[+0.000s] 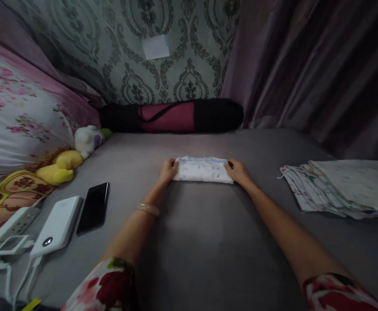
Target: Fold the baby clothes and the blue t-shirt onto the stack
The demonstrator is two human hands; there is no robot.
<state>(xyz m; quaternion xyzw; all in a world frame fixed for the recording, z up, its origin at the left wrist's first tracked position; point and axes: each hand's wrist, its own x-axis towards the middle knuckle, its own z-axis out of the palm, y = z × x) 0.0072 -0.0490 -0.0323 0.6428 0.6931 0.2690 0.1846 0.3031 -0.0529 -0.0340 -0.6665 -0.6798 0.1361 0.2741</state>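
A white folded baby garment with faint prints and light-blue trim along its far edge lies in the middle of the grey sheet. My left hand grips its left end, thumb and fingers closed on the cloth. At the opposite end, my right hand pinches the right far corner. Both forearms reach forward from flowered sleeves, and a pale bangle circles my left wrist.
To the right lies a stack of folded printed cloths. A black phone, a white power bank and a power strip with cables are at left, near plush toys. A black-and-red long bag rests against the wall.
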